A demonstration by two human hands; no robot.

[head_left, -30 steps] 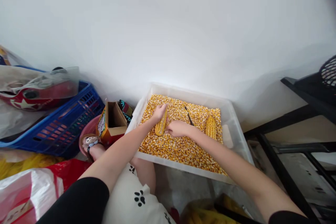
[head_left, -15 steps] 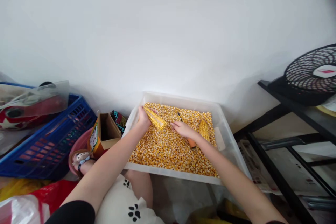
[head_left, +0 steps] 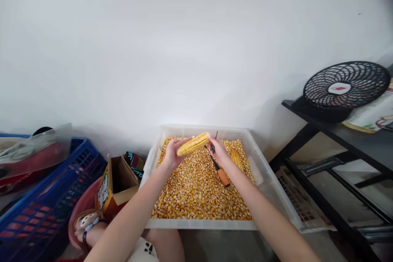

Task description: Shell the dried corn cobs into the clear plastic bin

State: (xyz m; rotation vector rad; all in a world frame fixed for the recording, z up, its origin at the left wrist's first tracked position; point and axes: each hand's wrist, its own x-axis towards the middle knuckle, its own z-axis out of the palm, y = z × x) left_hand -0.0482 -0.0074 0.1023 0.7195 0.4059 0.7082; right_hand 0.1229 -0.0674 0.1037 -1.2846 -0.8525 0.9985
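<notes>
A yellow ear of corn [head_left: 193,144] is held level over a clear plastic bin of loose kernels [head_left: 196,196]. My left hand [head_left: 173,154] is closed round its left end. At the other end, my right hand [head_left: 217,149] grips the tip with thumb and fingers. A thin dark rod and a bit of green show by the right hand; I cannot make out whether it holds them. Under the right hand, a tool with an orange handle [head_left: 223,177] and dark shaft lies on the kernels. Another ear of corn [head_left: 236,159] rests on them at the right, partly behind my wrist.
The bin's rim [head_left: 199,224] stands against the white wall. On the left are a blue crate [head_left: 39,196], an open cardboard box [head_left: 123,180] and a pink basin [head_left: 76,213] with a doll. A black fan [head_left: 346,88] sits on a black rack [head_left: 310,184] at the right.
The ear of corn has been turned nearly level and moved right; its bare strip no longer shows. My right hand, formerly apart from it, now grips its right end. The view has shifted.
</notes>
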